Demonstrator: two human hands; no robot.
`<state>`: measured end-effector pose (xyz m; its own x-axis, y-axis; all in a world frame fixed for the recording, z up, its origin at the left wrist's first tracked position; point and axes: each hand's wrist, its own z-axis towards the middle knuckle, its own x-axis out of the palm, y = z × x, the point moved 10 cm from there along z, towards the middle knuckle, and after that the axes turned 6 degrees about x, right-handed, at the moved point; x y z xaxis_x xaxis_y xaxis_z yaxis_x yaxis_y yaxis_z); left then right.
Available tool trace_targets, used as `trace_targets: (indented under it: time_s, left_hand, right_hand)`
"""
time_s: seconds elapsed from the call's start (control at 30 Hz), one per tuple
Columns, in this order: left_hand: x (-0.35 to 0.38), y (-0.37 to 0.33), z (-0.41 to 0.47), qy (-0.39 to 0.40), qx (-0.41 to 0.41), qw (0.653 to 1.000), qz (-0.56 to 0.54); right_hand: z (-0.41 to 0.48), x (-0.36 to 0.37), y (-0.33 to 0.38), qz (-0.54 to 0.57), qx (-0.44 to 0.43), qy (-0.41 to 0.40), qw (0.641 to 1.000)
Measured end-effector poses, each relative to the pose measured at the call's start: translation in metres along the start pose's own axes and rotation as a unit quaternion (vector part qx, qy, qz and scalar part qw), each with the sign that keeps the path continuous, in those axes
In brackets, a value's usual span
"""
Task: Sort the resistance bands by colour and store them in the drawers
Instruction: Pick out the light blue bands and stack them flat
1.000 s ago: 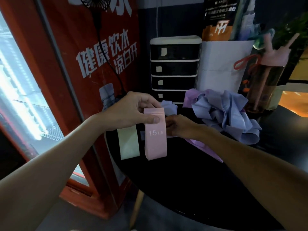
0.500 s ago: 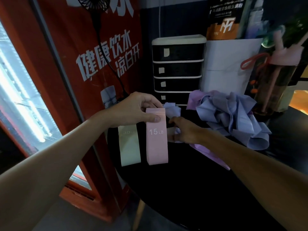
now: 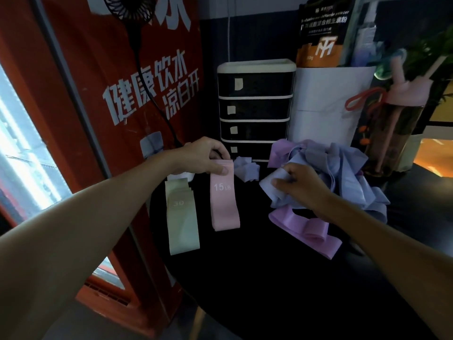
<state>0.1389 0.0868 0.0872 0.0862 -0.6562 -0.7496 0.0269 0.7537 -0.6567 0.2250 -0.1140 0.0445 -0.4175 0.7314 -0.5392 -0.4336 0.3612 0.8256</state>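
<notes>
Left hand: thumb clamped on top edge of pink band; pale green band apparently pinched under same fingers, colours fanned apart, likely to keep them sorted. Both hung lengthwise, long axes near vertical, "15 LB" print upright, over black table. Right hand: fingers curled round blue band at tangled pile. Drawer unit stood behind, drawers closed.

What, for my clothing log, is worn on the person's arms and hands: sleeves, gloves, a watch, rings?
Nothing that shows. The left forearm and right forearm are bare to the frame's edge, with no sleeve or cuff in view. The left hand and right hand are ungloved, with no watch or wristband. No ring shows, though the light is dim.
</notes>
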Motion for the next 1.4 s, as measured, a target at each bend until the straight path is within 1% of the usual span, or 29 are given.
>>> trace_targets:
  time_s: [0.1, 0.17, 0.33, 0.4, 0.47, 0.63, 0.7, 0.77, 0.83, 0.9, 0.97, 1.03, 1.07, 1.1, 1.2, 1.3, 1.4]
  left_hand:
    - [0.009, 0.022, 0.012, 0.038, -0.038, 0.996, 0.068]
    - [0.019, 0.031, 0.018, 0.069, -0.045, 0.990, 0.115]
    - [0.030, 0.057, 0.026, 0.108, -0.081, 0.958, 0.253]
    - [0.030, 0.062, 0.028, 0.112, -0.089, 0.954, 0.264]
    - [0.028, 0.057, 0.026, 0.106, -0.080, 0.958, 0.255]
    - [0.023, 0.031, 0.017, 0.077, -0.042, 0.971, 0.224]
    - [0.019, 0.008, 0.011, 0.052, -0.007, 0.974, 0.221]
    - [0.012, -0.024, 0.003, 0.001, 0.041, 0.981, 0.188]
    - [0.006, -0.057, -0.008, -0.059, 0.078, 0.990, 0.104]
    - [0.008, -0.075, -0.018, -0.073, 0.061, 0.995, -0.016]
    - [0.018, -0.083, -0.025, -0.047, 0.030, 0.991, -0.122]
    - [0.027, -0.088, -0.031, -0.031, 0.024, 0.981, -0.190]
    - [0.029, -0.091, -0.033, -0.038, 0.028, 0.974, -0.221]
    - [0.028, -0.095, -0.035, -0.058, 0.034, 0.965, -0.254]
    - [0.014, -0.107, -0.041, -0.154, 0.061, 0.928, -0.334]
    - [-0.007, -0.124, -0.048, -0.224, 0.094, 0.900, -0.362]
    - [-0.024, -0.151, -0.058, -0.251, 0.137, 0.887, -0.362]
  right_hand:
    - [-0.004, -0.006, 0.004, 0.000, -0.015, -0.014, 1.000]
    - [-0.008, -0.008, 0.008, 0.004, -0.022, -0.017, 1.000]
    - [-0.014, -0.017, 0.019, -0.015, -0.036, -0.040, 0.998]
    - [-0.016, -0.019, 0.021, -0.023, -0.035, -0.046, 0.998]
    - [-0.017, -0.020, 0.023, -0.028, -0.035, -0.047, 0.998]
    - [-0.017, -0.020, 0.036, -0.035, -0.062, -0.039, 0.997]
    - [-0.020, -0.022, 0.046, -0.036, -0.082, -0.038, 0.995]
    - [-0.024, -0.026, 0.059, -0.037, -0.103, -0.038, 0.993]
    - [-0.031, -0.031, 0.072, -0.034, -0.120, -0.034, 0.992]
    - [-0.036, -0.036, 0.084, -0.036, -0.133, -0.029, 0.990]
    - [-0.042, -0.043, 0.095, -0.032, -0.142, -0.028, 0.989]
    - [-0.049, -0.050, 0.106, -0.030, -0.154, -0.031, 0.987]
    - [-0.053, -0.053, 0.110, -0.032, -0.158, -0.031, 0.986]
    - [-0.056, -0.057, 0.113, -0.030, -0.158, -0.028, 0.987]
    - [-0.066, -0.068, 0.117, -0.006, -0.146, -0.024, 0.989]
    - [-0.076, -0.082, 0.125, 0.001, -0.143, -0.042, 0.989]
    - [-0.084, -0.097, 0.132, 0.053, -0.110, -0.057, 0.991]
